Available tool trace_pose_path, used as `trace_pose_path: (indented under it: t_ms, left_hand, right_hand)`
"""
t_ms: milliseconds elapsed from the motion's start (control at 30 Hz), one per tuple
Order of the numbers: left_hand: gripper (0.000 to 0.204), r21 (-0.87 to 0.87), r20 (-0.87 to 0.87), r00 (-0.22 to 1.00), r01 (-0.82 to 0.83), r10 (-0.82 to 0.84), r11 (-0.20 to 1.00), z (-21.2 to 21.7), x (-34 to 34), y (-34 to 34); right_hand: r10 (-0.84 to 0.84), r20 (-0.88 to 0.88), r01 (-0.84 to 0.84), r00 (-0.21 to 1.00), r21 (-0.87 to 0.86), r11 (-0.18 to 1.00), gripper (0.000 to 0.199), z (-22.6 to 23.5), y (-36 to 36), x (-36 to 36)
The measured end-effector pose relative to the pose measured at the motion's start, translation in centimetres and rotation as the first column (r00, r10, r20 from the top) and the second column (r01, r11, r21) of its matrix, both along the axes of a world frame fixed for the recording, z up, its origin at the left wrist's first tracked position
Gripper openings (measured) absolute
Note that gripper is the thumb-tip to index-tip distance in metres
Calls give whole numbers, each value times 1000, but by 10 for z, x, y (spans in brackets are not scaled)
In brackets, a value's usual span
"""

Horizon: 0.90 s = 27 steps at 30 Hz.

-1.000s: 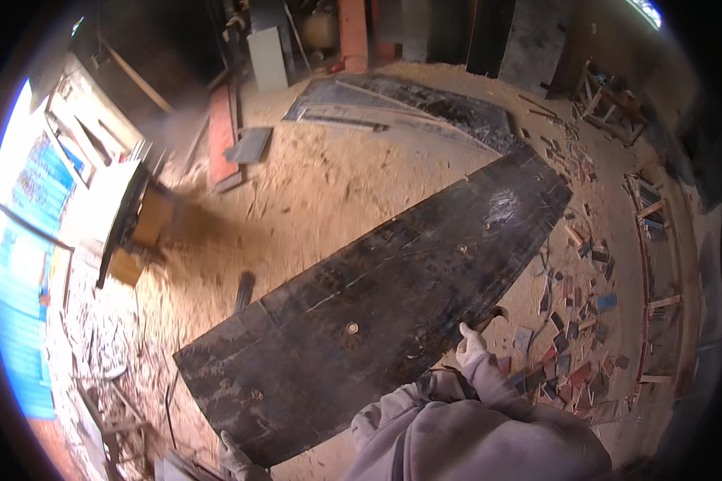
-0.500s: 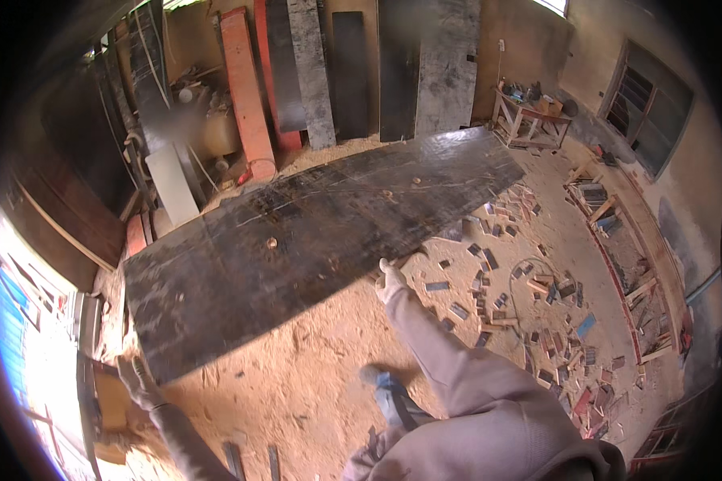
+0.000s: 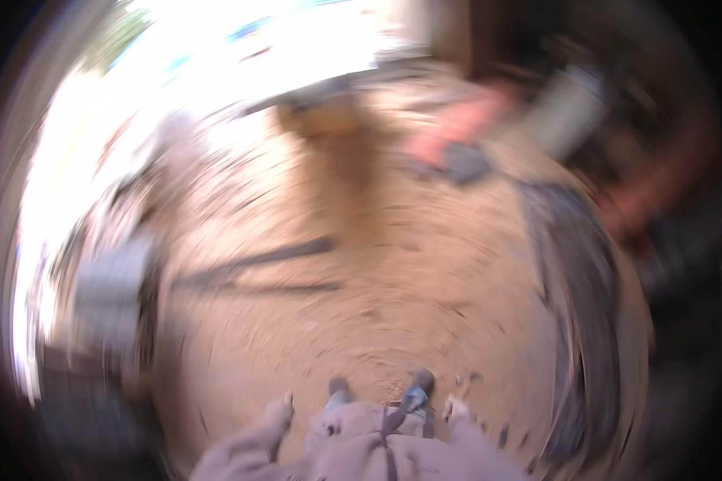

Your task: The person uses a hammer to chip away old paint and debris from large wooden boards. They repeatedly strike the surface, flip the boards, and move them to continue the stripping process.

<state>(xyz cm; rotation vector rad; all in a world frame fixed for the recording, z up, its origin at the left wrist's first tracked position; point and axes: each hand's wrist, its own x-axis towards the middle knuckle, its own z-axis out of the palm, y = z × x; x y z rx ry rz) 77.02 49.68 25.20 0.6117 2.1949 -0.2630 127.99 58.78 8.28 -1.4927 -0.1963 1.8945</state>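
My left hand (image 3: 281,407) hangs low beside my body, over the sawdust-covered floor (image 3: 393,329). My right hand (image 3: 456,407) hangs on the other side, level with it. Motion smears the fingers of both, and no held thing can be made out in either. The large dark board (image 3: 582,313) stretches along the right, apart from my right hand. Two dark strips (image 3: 273,255) lie on the floor ahead and to the left, well away from my left hand.
A yellowish block-like thing (image 3: 321,116) stands ahead near the bright opening. A blurred red-orange thing (image 3: 457,124) and a dark lump (image 3: 465,163) are ahead to the right, with a pale panel (image 3: 565,108) behind. A greyish box-like thing (image 3: 112,276) stands at the left.
My view has swung left toward the bright opening. Both hands have come off the large dark board and dropped to my sides. The board now shows at the right.
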Motion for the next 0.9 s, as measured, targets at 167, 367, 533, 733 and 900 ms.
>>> trace_pose_path:
  t_ms: [167, 367, 533, 733, 900]
  left_hand:
    - [45, 25, -161, 986, -31, 35, 999, -15, -45, -129]
    - [44, -196, -74, 980, -198, 187, 960, -58, -16, -213]
    - [40, -298, 128, 989, 107, -72, 949, -43, -76, -251]
    - [31, -276, 26, 901, 422, -433, 863, -59, -259, -265]
    - [33, 490, 248, 227, -868, 942, 81, -75, -404, -229]
  right_hand:
    - [597, 116, -556, 794, -256, 790, 39, 31, 45, -72]
    - [664, 385, -608, 642, -272, 746, 31, 76, 100, -240]
    - [618, 513, -599, 595, -229, 767, 29, 111, 110, -355]
    - [529, 434, -532, 729, -127, 837, 28, 141, 131, -537]
    - [570, 578, -696, 584, -5, 718, 20, 146, 170, -723]
